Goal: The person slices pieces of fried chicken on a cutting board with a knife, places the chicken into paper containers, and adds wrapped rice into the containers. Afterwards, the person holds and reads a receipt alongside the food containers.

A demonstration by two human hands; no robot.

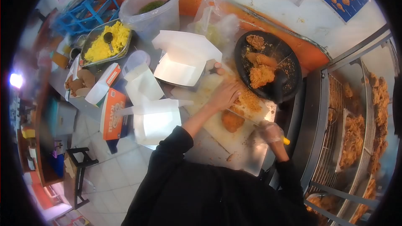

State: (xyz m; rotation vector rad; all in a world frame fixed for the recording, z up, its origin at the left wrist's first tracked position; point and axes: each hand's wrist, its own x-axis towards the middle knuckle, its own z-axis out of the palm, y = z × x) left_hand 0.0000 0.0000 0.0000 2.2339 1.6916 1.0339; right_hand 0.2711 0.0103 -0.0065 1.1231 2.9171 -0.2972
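Observation:
My left hand, bare, presses down with its fingers on a fried breaded cutlet on the pale cutting board. In a clear plastic glove, my right hand is closed around a knife with a yellow handle. The thin blade points left, between the cutlet under my left hand and a second fried piece nearer to me. Crumbs lie scattered over the board. Beyond it, a black round dish holds several fried pieces.
Open white boxes stand left of the board beside an orange carton. Farther back are a tray of yellow food and a clear bucket. A cabinet with fried-food racks borders the right side.

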